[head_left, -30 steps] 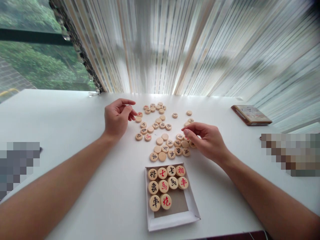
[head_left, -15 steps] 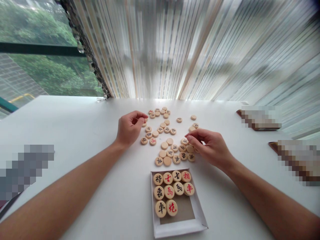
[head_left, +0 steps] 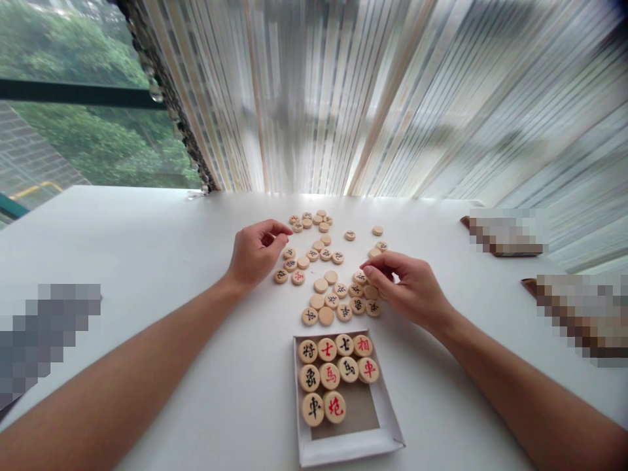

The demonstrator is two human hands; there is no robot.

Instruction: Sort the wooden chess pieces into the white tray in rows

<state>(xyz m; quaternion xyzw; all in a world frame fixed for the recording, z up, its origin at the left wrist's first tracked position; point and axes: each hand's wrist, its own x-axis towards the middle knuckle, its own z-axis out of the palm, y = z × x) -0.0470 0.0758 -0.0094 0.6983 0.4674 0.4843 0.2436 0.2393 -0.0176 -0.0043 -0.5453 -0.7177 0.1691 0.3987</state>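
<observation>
Several round wooden chess pieces [head_left: 326, 285] with red or black characters lie scattered on a white table [head_left: 147, 261]. My left hand [head_left: 255, 254] rests at the left side of the scatter, thumb and forefinger pinched together; what they hold is hidden. My right hand [head_left: 409, 288] hovers over the right side of the scatter, fingers curled in a pinch above a few pieces, contents hidden. In front of me lies a shallow white box [head_left: 349, 449] with a grey bottom. Several pieces sit face up in rows in its far part.
Two blurred-out brown items lie at the right, one far [head_left: 505, 232] and one nearer [head_left: 579, 314]. Another blurred patch [head_left: 44, 327] sits at the table's left edge. A striped curtain and a window stand behind the table's far edge.
My left hand has moved right to the edge of the scatter and closed its fingers from a looser curl. My right hand has hardly shifted. The view has tilted slightly.
</observation>
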